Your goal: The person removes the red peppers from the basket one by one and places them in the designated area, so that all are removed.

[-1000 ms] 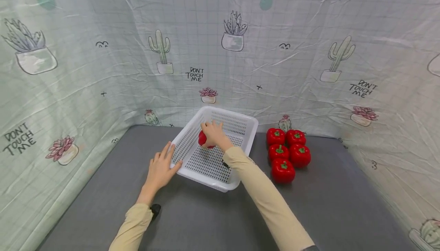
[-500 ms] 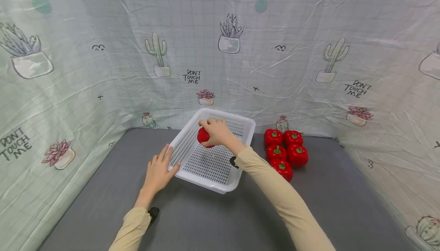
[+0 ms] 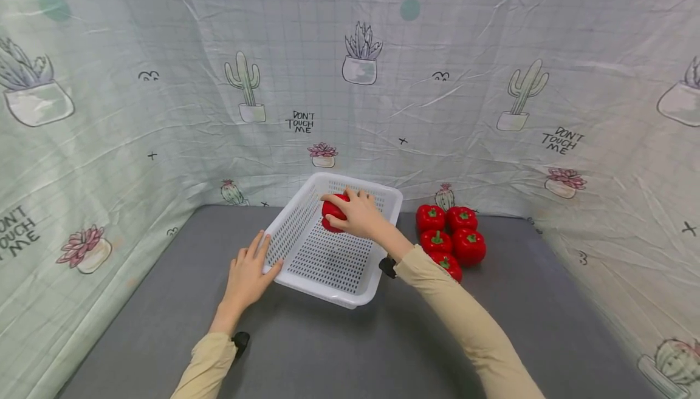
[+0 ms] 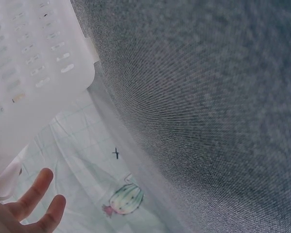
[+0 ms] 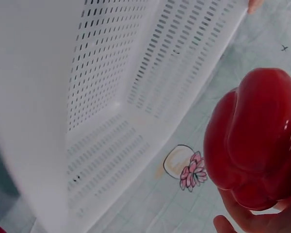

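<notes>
My right hand [image 3: 361,214] grips a red bell pepper [image 3: 332,213] over the white perforated basket [image 3: 328,294], fingers and thumb curled round it. In the right wrist view, the glossy pepper [image 5: 257,141] fills the right side, with fingers [image 5: 242,213] under it and the basket's slotted inside [image 5: 106,63] to the left. My left hand [image 3: 246,277] rests at the basket's near left corner, fingers extended along the outside of the rim and thumb on the front edge. Two outstretched fingers [image 4: 36,194] show below the basket [image 4: 39,63] in the left wrist view.
Several red bell peppers [image 3: 468,246] with green stems stand grouped to the right of the basket, partly behind my right sleeve [image 3: 465,308]. A grey cloth [image 3: 328,356] covers the table. Cactus-print curtains [image 3: 415,101] enclose the back and both sides.
My right hand has raised the bell pepper inside the basket and brought it slightly right, with the forearm shifting right. The left hand keeps its place at the basket corner.
</notes>
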Tool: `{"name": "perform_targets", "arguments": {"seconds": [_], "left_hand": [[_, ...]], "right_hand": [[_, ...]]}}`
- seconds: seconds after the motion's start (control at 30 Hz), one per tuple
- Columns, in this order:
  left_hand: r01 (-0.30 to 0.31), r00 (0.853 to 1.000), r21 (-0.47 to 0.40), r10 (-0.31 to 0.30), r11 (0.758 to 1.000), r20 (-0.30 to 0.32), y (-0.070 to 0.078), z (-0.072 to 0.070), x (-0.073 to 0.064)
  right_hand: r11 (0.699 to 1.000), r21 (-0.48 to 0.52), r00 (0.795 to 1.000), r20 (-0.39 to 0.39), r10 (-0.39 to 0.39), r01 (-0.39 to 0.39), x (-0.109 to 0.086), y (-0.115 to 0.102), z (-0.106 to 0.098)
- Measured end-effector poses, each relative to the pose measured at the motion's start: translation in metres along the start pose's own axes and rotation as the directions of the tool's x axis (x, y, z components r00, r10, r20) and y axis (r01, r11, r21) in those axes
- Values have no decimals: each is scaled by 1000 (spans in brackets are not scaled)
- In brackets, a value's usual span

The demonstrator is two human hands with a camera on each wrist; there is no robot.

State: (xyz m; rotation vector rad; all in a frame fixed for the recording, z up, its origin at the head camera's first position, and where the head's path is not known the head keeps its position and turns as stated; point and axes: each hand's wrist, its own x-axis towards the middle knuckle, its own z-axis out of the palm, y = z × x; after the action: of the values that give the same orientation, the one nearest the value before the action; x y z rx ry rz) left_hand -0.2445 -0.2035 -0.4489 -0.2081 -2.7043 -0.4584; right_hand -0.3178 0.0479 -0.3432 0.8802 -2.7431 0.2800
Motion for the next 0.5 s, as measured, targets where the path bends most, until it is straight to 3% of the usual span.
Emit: {"name": "perform_targets", "arguments": {"seconds": [0.27, 0.5], "left_hand": [[-1, 1000, -7, 1, 1000, -6, -1, 1, 0], [1, 1000, -4, -1, 1000, -13, -1, 2, 0]], "right_hand": [[999, 18, 989, -141, -34, 37, -24, 7, -2], [992, -79, 938, -327, -115, 94, -46, 14, -2]]}}
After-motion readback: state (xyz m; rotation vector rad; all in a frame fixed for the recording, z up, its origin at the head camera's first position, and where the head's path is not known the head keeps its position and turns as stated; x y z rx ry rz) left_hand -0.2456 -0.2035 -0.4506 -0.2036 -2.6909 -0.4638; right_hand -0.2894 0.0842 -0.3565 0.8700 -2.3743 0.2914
